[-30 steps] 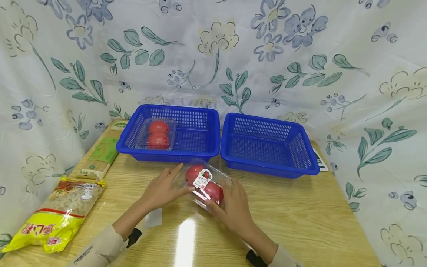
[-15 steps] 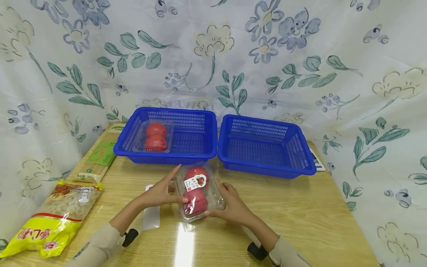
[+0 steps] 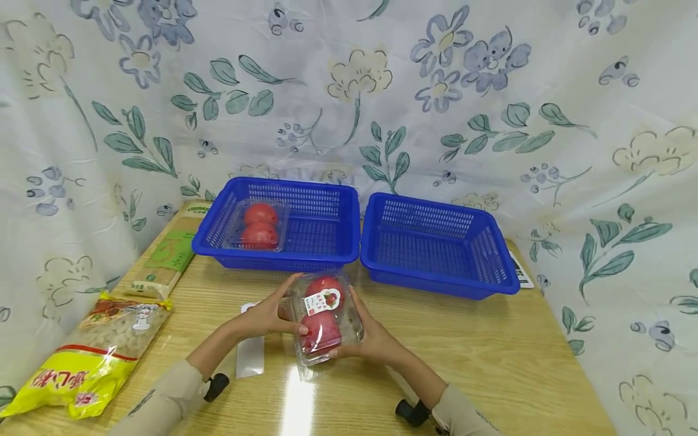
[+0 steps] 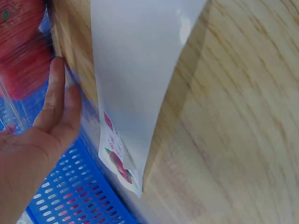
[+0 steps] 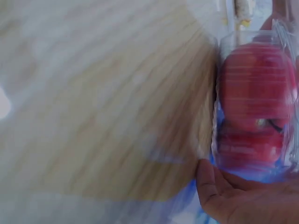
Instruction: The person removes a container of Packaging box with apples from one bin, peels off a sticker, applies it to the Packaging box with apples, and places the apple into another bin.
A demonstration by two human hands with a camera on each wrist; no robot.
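A clear plastic box [image 3: 349, 324] holds two red tomatoes [image 3: 323, 333], with a white label [image 3: 324, 301] across its top. My left hand [image 3: 267, 316] grips its left side, the thumb over the lid. On the right my right hand [image 3: 376, 342] grips it, with the thumb at the near corner and fingers along the side. In the right wrist view the tomatoes [image 5: 257, 88] show through the clear wall, above my right hand [image 5: 238, 196]. A white backing strip [image 4: 131, 60] with printed tomatoes at one end lies beside my left hand [image 4: 37, 144].
Behind the box stands a blue basket [image 3: 283, 261] holding another box of tomatoes [image 3: 260, 227]. A second blue basket [image 3: 436, 284] adjoins it on the right. A noodle pack [image 3: 166, 251] and a yellow pasta bag [image 3: 93, 357] lie at left. A floral curtain [image 3: 305, 91] hangs behind.
Between both hands the box has turned clockwise, from lying diagonally to pointing nearly straight away. Its label has turned with it, and the backing strip shows more fully. Both hands stay on the box.
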